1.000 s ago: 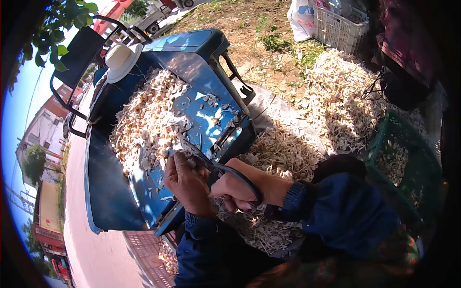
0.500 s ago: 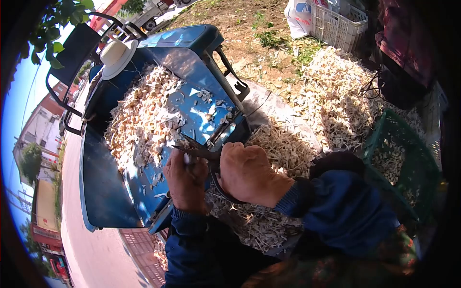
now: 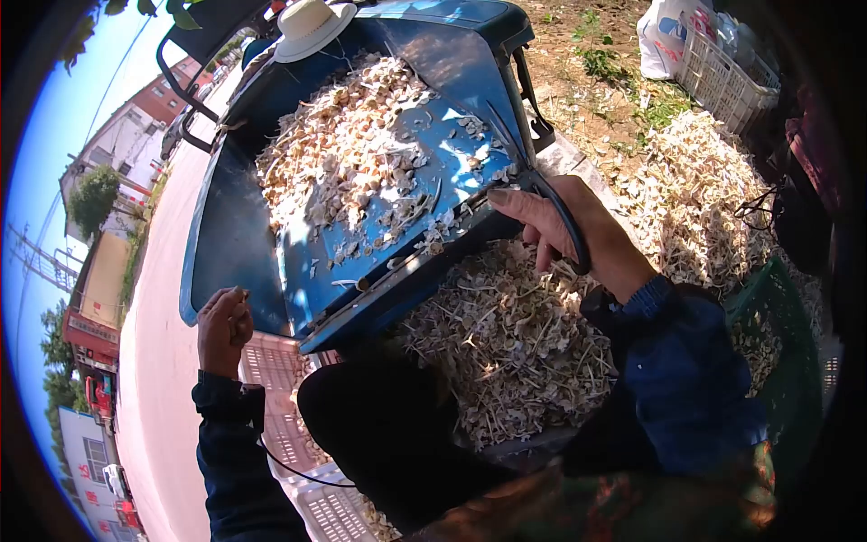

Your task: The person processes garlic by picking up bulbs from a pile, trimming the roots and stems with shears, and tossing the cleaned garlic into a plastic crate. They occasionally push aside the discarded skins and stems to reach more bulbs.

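Note:
My right hand [image 3: 587,235] grips a pair of scissors [image 3: 571,230], with the dark blades pointing up and away over the front edge of a blue cart bed [image 3: 237,262]. My left hand [image 3: 224,332] is closed beside the bed's near left corner, above a pink crate. A small brownish bit shows at its fingertips, too small to name. Inside the bed lies a heap of what looks like garlic bulbs [image 3: 348,135], with loose skins and cut bits scattered near the front edge.
Dry stalks and trimmings [image 3: 515,352] lie below the bed, and another pale heap [image 3: 695,203] is to the right. A green crate [image 3: 768,307] stands at my right, a pink crate [image 3: 271,366] at lower left. A straw hat [image 3: 312,29] rests on the cart.
My hands were together in front of the bed and are now far apart. The left went down and left, the right moved right and up with the scissors. The view has shifted.

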`<state>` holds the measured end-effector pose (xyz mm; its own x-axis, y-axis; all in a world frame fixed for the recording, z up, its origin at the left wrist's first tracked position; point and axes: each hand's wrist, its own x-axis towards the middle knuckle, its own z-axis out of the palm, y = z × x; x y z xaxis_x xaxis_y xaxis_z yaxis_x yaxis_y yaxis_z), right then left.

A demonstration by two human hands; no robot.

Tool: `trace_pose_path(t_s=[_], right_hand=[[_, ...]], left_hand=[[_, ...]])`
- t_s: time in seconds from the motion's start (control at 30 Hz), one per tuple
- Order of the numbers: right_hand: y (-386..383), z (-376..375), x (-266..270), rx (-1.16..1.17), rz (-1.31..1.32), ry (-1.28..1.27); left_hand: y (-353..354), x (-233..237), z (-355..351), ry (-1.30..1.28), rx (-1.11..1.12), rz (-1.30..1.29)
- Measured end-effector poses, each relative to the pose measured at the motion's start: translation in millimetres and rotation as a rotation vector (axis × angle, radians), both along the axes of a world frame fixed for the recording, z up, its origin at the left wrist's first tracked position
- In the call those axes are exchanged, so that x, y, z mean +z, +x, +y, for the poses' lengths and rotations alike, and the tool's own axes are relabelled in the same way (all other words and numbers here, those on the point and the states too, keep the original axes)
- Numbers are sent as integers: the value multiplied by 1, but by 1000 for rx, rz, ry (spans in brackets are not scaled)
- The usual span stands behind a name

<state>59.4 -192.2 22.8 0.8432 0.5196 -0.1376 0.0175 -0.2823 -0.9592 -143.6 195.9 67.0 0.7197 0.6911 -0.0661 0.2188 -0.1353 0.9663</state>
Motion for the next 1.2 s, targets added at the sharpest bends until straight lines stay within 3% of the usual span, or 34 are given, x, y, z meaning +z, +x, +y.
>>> trace_pose_path(t_s=[0.07,0.17,0.2,0.23,0.27,0.3,0.37,0.43,0.5,0.6,0.63,0.67,0.7,0.73,0.77,0.83,0.87,0.93,0.97,1.03,1.17,1.2], right_hand=[[-2,-2,-1,12,-28,-1],[-2,-2,-9,8,-15,-36],[-1,-2,-13,12,-17,-94],[-2,0,-13,13,-21,-153],[-4,-2,-10,37,36,-128],[-4,-1,-12,34,34,-133],[-4,-2,-22,193,25,35],[-7,5,-76,47,-467,101],[-14,8,-69,198,-523,-189],[-19,25,-73,209,-224,-220],[-19,28,-74,169,-232,-155],[-17,28,-64,192,-33,-209],[-18,29,-74,165,-165,-211],[-16,30,-74,170,-152,-274],[-17,32,-73,153,151,-215],[-17,34,-71,210,102,25],[-18,35,-71,209,90,20],[-19,38,-75,336,336,-41],[-22,40,-90,342,326,-40],[-29,45,-116,334,789,176],[-38,46,-109,258,662,316],[-39,44,-101,267,669,312]], left_hand=[[-55,-23,54,116,93,294],[-100,-59,76,273,258,759],[-116,-94,121,682,53,885],[-107,-115,125,920,-67,516],[-99,-125,134,795,-75,519],[-58,-111,98,670,-83,522],[17,-107,64,527,-134,329],[91,-112,47,698,-223,172],[158,-112,27,899,-286,93],[236,-166,60,1188,-386,-142],[245,-164,50,1161,-460,-48],[254,-167,47,1204,-531,8],[261,-175,52,1233,-608,123],[263,-183,50,1332,-583,-54],[259,-176,41,1289,-559,89],[255,-177,41,1182,-548,165],[253,-181,45,1202,-548,133],[254,-185,51,1227,-539,96],[251,-183,53,1233,-528,153],[245,-180,56,1249,-512,210],[238,-189,57,1204,-362,250],[235,-185,58,1160,-333,112]])
